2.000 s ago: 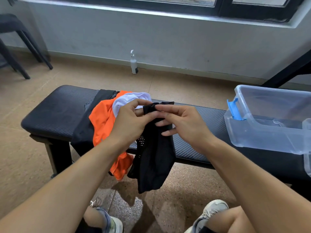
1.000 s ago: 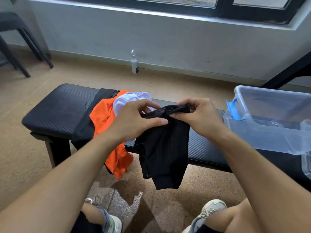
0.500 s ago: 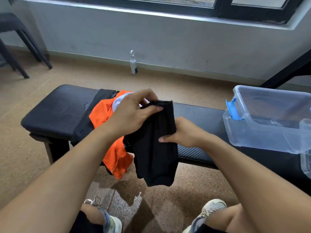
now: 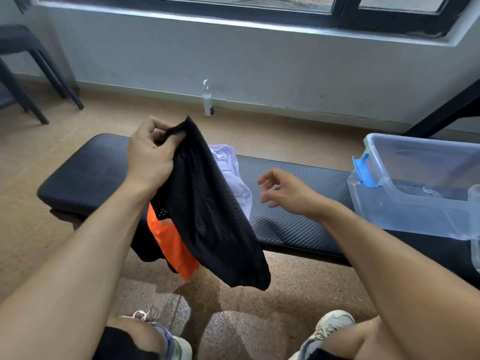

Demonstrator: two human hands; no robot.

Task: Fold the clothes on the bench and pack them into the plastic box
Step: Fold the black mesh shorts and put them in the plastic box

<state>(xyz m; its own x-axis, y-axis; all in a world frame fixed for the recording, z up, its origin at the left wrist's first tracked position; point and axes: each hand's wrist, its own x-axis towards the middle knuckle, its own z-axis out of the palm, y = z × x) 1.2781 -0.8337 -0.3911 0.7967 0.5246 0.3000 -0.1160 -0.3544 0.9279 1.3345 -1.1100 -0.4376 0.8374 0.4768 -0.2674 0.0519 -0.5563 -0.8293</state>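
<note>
At the right end of the black padded tabletop (image 4: 85, 172) stands a clear plastic box (image 4: 405, 203) with a blue latch handle (image 4: 365, 170) on its near-left rim. The box is lidless, and through its walls no clothing shows inside; a faint pale shape at its bottom cannot be identified. A second clear plastic edge (image 4: 474, 229), cut off by the frame, lies at the far right just beside the box.

Above the left half of the tabletop the left hand (image 4: 152, 158) is raised, its fingers and thumb curled round the top edge of a black mesh garment (image 4: 213, 216), which hangs down and to the right, its lower hem past the front edge of the tabletop and above the floor. The right hand (image 4: 288, 190) hovers over the middle of the tabletop, apart from the garment, fingers loosely spread and holding nothing.

Behind the hanging garment, a white garment (image 4: 233, 175) lies on the tabletop, an orange garment (image 4: 168, 242) drapes over the front edge, and a further dark cloth (image 4: 145, 252) hangs beside the orange one.

On the floor by the far wall stands a small white pump bottle (image 4: 207, 101); dark chair legs (image 4: 39, 74) show at upper left. Two light sneakers (image 4: 327, 326) appear at the bottom.
</note>
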